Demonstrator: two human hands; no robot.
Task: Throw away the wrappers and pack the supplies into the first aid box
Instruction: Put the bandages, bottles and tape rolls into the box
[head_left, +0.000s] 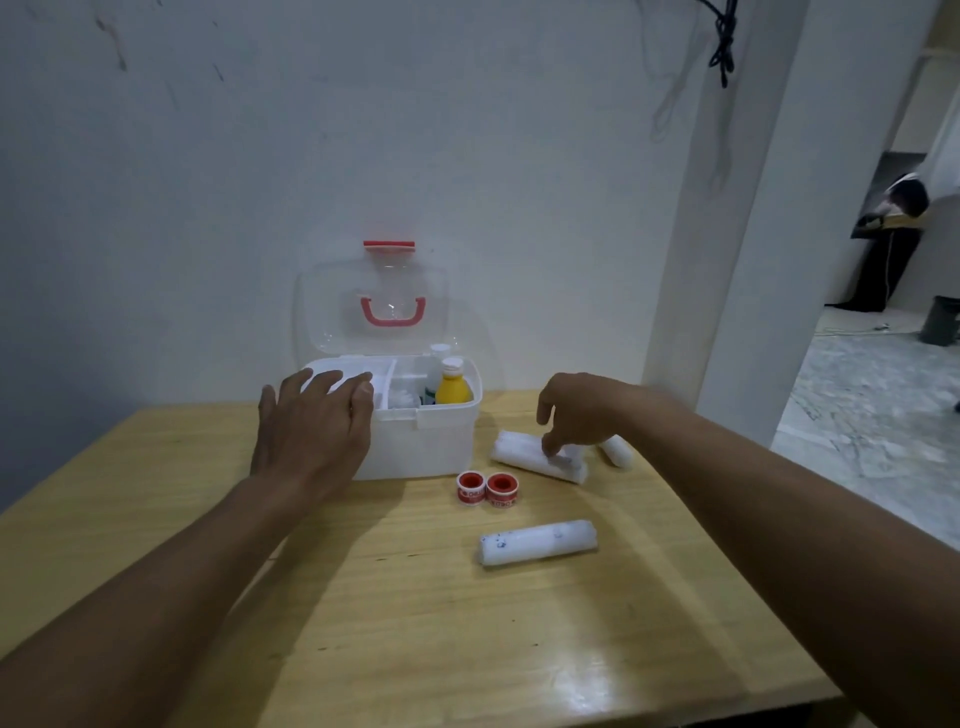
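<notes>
On the wooden table (208, 519), the left hand (311, 431) lies flat and released on the white first aid box (421, 441), whose clear lid stands open. Two red tape rolls (487, 487) stand before it. The right hand (576, 415) pinches a white bandage roll (519, 454).

- Wooden table (467, 649), pale, against the wall.
- White wall (260, 156), scuffed.
- Black cable (723, 36) hanging by a pillar (769, 208).
- Dark bin (943, 319) on the far floor.
</notes>
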